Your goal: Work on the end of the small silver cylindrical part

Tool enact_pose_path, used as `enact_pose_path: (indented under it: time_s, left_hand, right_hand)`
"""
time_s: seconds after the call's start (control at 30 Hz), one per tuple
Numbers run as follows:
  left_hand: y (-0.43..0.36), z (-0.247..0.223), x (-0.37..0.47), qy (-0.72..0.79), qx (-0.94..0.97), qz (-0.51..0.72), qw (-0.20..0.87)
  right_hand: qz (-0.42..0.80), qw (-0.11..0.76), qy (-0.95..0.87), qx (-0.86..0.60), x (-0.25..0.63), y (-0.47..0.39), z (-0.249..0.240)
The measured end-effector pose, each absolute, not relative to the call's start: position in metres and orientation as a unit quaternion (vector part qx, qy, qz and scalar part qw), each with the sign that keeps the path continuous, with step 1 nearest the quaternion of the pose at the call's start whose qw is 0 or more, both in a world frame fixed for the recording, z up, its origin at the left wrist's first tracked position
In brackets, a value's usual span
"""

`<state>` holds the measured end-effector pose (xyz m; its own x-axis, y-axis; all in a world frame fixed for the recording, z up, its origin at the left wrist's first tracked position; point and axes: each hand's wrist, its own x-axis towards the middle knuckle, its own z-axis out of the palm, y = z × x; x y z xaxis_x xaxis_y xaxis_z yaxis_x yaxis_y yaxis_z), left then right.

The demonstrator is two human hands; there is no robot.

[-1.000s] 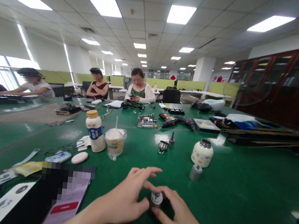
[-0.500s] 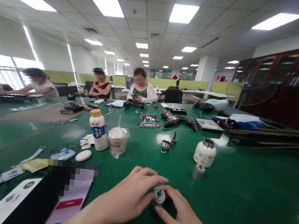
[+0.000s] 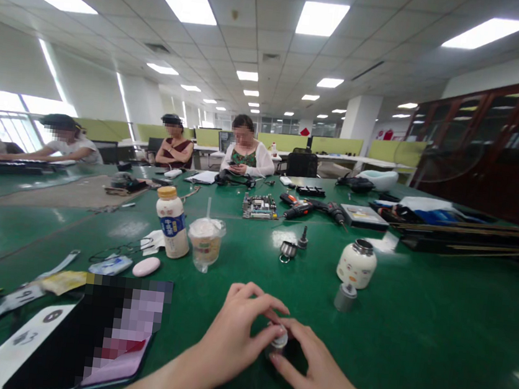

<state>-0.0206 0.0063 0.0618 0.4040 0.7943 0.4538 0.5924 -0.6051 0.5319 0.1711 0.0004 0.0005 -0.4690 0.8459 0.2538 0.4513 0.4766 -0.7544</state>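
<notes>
At the lower left of the frame, a flat thing with a purple face (image 3: pixel 130 367) lies on the green table (image 3: pixel 435 339). A smooth pink oval (image 3: pixel 146 266) is just above it. Next comes a bottle with a yellow cap (image 3: pixel 173 225), standing up, with a see-through cup with a straw (image 3: pixel 206 246) close beside it.

The left hand (image 3: pixel 240 326) is in the lower middle. It is bent and partly open, and its thumb is at the top of a small grey piece (image 3: pixel 278 345). Whether it grips the piece, one cannot tell. The small grey piece is upright, low in the frame and a bit right of the middle. Above it sits a shiny little pot with a ring (image 3: pixel 287 250).

The right hand (image 3: pixel 321 370) has its thumb and pointing finger curled around the small grey piece, holding it. Farther right, a grey round cap (image 3: pixel 345 300) stands just in front of a cream jar (image 3: pixel 356 268).
</notes>
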Motion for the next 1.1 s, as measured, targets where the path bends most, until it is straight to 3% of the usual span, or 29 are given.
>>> enact_pose_path:
  time_s: [0.2,0.47,0.83,1.1]
  left_hand:
    - [0.029,0.044,-0.036,0.512,0.769,0.361,0.125]
    - [0.044,0.003,-0.048,0.522,0.761,0.357,0.147]
    - [0.021,0.043,-0.027,0.446,0.760,0.413,0.231]
    - [0.008,0.041,-0.022,0.406,0.778,0.400,0.262]
  right_hand:
    - [0.319,0.304,-0.796,-0.415,0.171,-0.003,0.009]
    - [0.325,0.295,-0.792,-0.425,0.169,-0.003,0.013]
    - [0.323,0.303,-0.790,-0.424,0.169,-0.003,0.008]
    - [0.319,0.315,-0.790,-0.419,0.170,-0.002,0.004]
